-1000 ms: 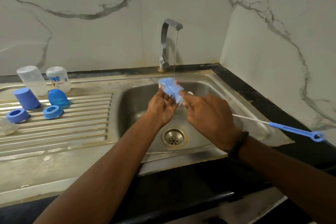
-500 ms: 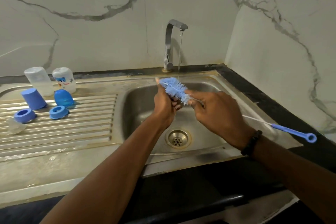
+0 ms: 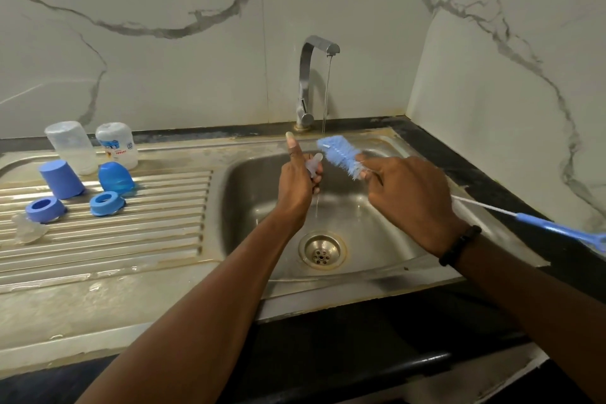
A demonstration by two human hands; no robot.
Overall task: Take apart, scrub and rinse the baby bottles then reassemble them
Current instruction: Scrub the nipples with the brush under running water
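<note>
Head view: over the sink, the left hand curls its fingers round a clear teat, thumb up, holding it just beside the tap's thin stream so it can be scrubbed wet. The right hand pinches the brush right behind its bristles for control, the bristles close to the teat but apart. Left of the sink, on the drainer, two bottles, caps, rings and another teat sit upended, likely draining.

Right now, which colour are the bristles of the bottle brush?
Light blue bristles, clearest in the head view.
</note>
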